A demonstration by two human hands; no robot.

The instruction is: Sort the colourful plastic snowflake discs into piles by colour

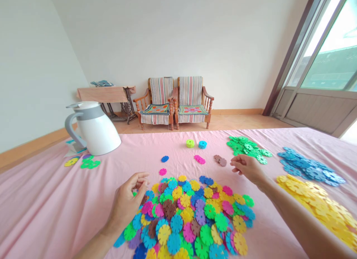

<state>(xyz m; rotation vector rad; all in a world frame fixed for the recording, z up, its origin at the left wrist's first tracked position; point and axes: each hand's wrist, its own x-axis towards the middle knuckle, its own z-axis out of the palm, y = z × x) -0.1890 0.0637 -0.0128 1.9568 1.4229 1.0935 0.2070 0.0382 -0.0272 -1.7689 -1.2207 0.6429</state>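
My left hand [129,197] hovers at the left edge of a mixed pile of notched plastic discs [186,214], its fingers curled in; a bit of green shows by the fingers, and what they hold, if anything, is too small to tell. My right hand [247,168] is beside a few brown discs [220,160], fingers bent and slightly apart with nothing seen between them. Pink discs [199,159] lie left of the brown ones. Behind them stand a small lime stack [190,143] and a blue stack [202,144]. A dark blue disc [165,159] and a pink disc [163,172] lie singly.
Sorted heaps of green [245,145], blue [309,166] and yellow discs [318,207] lie on the right of the pink cloth [139,151]. A white jug [99,134] stands at the left, near several loose discs [89,163]. Two chairs [191,95] are beyond the table.
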